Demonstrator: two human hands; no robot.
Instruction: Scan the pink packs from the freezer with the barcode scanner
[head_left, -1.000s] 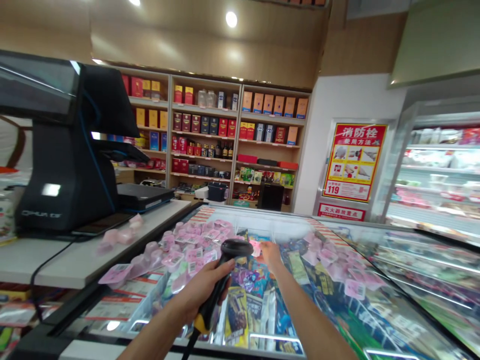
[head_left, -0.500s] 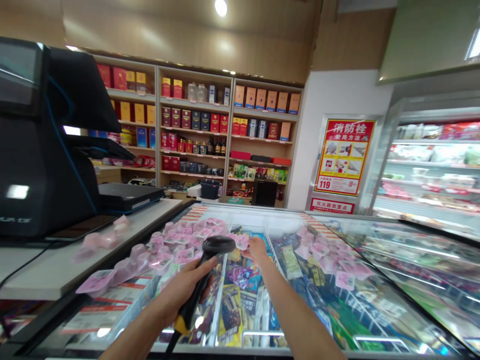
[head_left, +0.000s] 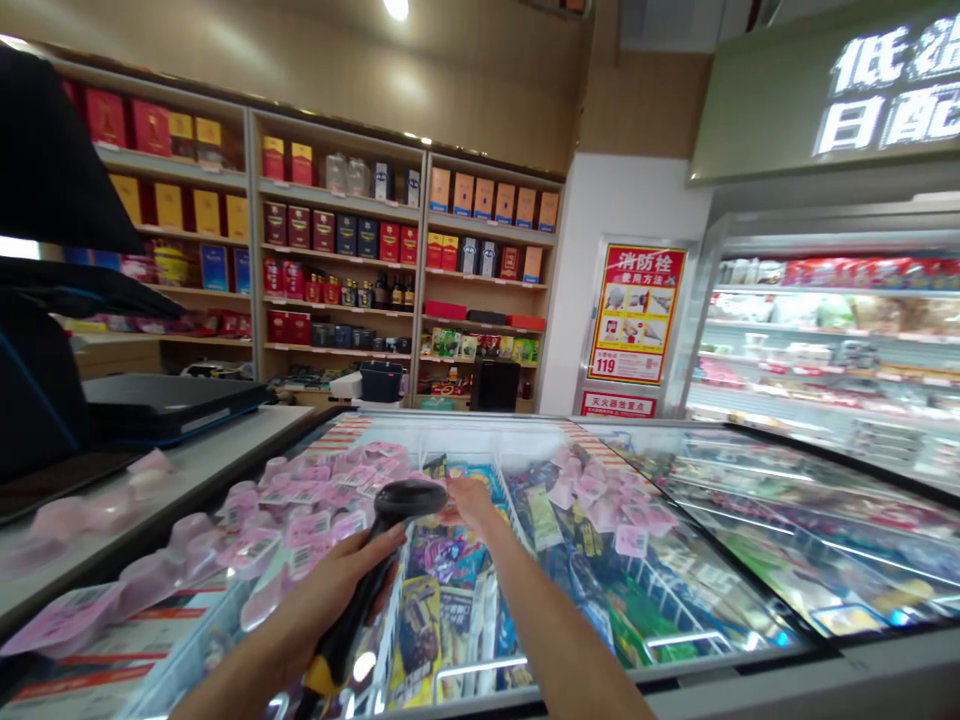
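Note:
My left hand (head_left: 352,575) is wrapped around the handle of a black barcode scanner (head_left: 409,500) with yellow at its lower end. Just right of the scanner's head, my right hand (head_left: 469,502) has its fingers closed at a small pink-labelled plastic cup, now mostly hidden behind the scanner. On the freezer's glass top, several more pink cups (head_left: 307,495) with barcode labels lie in a heap to the left of my hands. Another pile of such pink cups (head_left: 600,490) lies to the right.
Under the glass of the chest freezer (head_left: 675,675) are wrapped ice creams (head_left: 420,630) in wire baskets. A counter (head_left: 247,440) with a black register (head_left: 30,380) and more pink cups stands at the left. Shelves of boxes (head_left: 337,240) line the back wall; a lit refrigerated case (head_left: 825,340) is at right.
My view has turned to the right, so everything sits further left. The pink cup at my right fingers has gone mostly behind the scanner's head. My left hand keeps its hold on the scanner.

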